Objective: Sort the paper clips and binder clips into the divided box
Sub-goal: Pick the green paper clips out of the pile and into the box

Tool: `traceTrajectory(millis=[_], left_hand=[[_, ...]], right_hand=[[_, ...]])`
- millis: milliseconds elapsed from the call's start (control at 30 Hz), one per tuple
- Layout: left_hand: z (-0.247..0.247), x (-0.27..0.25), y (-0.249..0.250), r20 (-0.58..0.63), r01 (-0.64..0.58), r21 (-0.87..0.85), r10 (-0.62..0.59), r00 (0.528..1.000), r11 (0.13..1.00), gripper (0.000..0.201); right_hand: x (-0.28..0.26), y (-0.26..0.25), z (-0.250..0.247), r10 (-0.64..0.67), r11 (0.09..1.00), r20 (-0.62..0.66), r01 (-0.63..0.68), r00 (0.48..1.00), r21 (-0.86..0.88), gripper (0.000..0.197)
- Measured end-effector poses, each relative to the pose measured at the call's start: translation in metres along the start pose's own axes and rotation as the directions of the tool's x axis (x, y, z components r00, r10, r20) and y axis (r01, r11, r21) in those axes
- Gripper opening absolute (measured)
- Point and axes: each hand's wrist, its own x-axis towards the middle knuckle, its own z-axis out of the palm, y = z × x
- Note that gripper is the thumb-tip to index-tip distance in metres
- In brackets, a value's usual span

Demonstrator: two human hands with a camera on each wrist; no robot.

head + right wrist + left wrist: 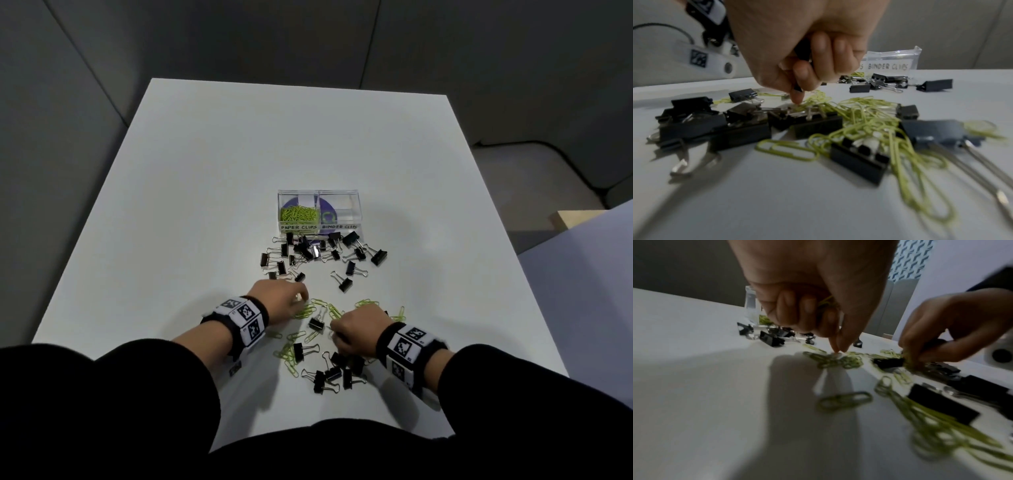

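Note:
A clear divided box (356,205) stands mid-table, labelled PAPER CLIPS and BINDER CLIPS. Green paper clips (298,213) fill its left compartment. Black binder clips (378,256) lie scattered in front of the box, and others (334,373) lie near the table's front edge. Loose green paper clips (334,310) lie between my hands. My left hand (838,350) holds green clips (825,302) under its curled fingers, and its thumb and forefinger pinch one on the table. My right hand (797,100) curls round a dark binder clip (800,47); its fingertip touches the green pile (861,113).
The white table (205,205) extends left of and behind the box. A pale block (575,217) and a second surface sit beyond the right edge. Both wrists wear bands with black-and-white markers (246,320).

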Motion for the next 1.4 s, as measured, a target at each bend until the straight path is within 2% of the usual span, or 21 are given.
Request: traceTrajectory(millis=[167, 267, 333, 400, 567, 633, 767, 867, 967, 1033, 1133, 1200, 1267, 1400], left_hand=[[0.008, -0.005, 0.018, 0.028, -0.128, 0.01, 0.128, 0.991, 0.992, 0.04], [0.008, -0.005, 0.023, -0.011, -0.115, 0.048, 0.116, 0.993, 0.992, 0.045], [0.009, -0.005, 0.025, 0.015, -0.104, 0.08, 0.103, 0.995, 0.991, 0.051], [0.012, -0.006, 0.027, 0.042, -0.103, 0.117, 0.099, 0.994, 0.988, 0.048], [0.015, -0.006, 0.027, 0.066, -0.112, 0.132, 0.104, 0.992, 0.985, 0.031], [0.013, -0.009, 0.027, 0.048, -0.149, 0.129, 0.144, 0.988, 0.98, 0.033], [0.001, -0.013, 0.022, -0.053, -0.185, 0.119, 0.193, 0.98, 0.975, 0.038], [-0.017, -0.003, 0.012, -0.123, -0.135, 0.085, 0.144, 0.982, 0.987, 0.033], [-0.034, 0.016, 0.0, -0.157, -0.039, 0.054, 0.047, 0.986, 0.998, 0.032], [-0.04, 0.025, -0.007, -0.164, 0.028, 0.029, -0.023, 0.986, 0.999, 0.033], [-0.035, 0.031, -0.017, -0.172, 0.086, -0.041, -0.092, 0.981, 0.995, 0.038], [-0.028, 0.028, -0.022, -0.157, 0.101, -0.046, -0.107, 0.982, 0.994, 0.033], [-0.02, 0.02, -0.028, -0.11, 0.087, -0.013, -0.088, 0.99, 0.996, 0.026], [-0.008, 0.001, -0.033, -0.032, 0.046, -0.002, -0.046, 0.998, 0.999, 0.029]], right_hand=[[-0.004, 0.008, -0.003, 0.145, 0.987, -0.009, -0.144, 0.989, 0.073, 0.021], [-0.005, 0.011, -0.007, 0.155, 0.985, -0.016, -0.153, 0.988, 0.081, 0.024], [-0.005, 0.013, -0.01, 0.149, 0.985, -0.041, -0.144, 0.988, 0.09, 0.025], [-0.004, 0.013, -0.011, 0.127, 0.987, -0.061, -0.12, 0.99, 0.109, 0.023], [-0.001, 0.007, -0.006, 0.082, 0.986, 0.001, -0.082, 0.997, 0.144, 0.026], [-0.001, 0.009, -0.007, 0.11, 0.977, -0.018, -0.105, 0.994, 0.188, 0.027], [0.0, 0.024, -0.022, 0.247, 0.938, -0.073, -0.22, 0.966, 0.268, 0.03], [0.009, 0.041, -0.031, 0.347, 0.909, -0.167, -0.288, 0.923, 0.301, 0.029], [0.024, 0.058, -0.04, 0.445, 0.847, -0.175, -0.351, 0.878, 0.399, 0.025], [0.034, 0.065, -0.044, 0.477, 0.82, -0.153, -0.375, 0.866, 0.431, 0.027], [0.042, 0.067, -0.048, 0.463, 0.821, -0.144, -0.361, 0.875, 0.442, 0.035], [0.042, 0.067, -0.046, 0.452, 0.821, -0.173, -0.332, 0.875, 0.465, 0.04], [0.039, 0.069, -0.041, 0.461, 0.8, -0.192, -0.312, 0.866, 0.513, 0.037], [0.027, 0.08, -0.029, 0.492, 0.739, -0.134, -0.331, 0.86, 0.587, 0.031]])
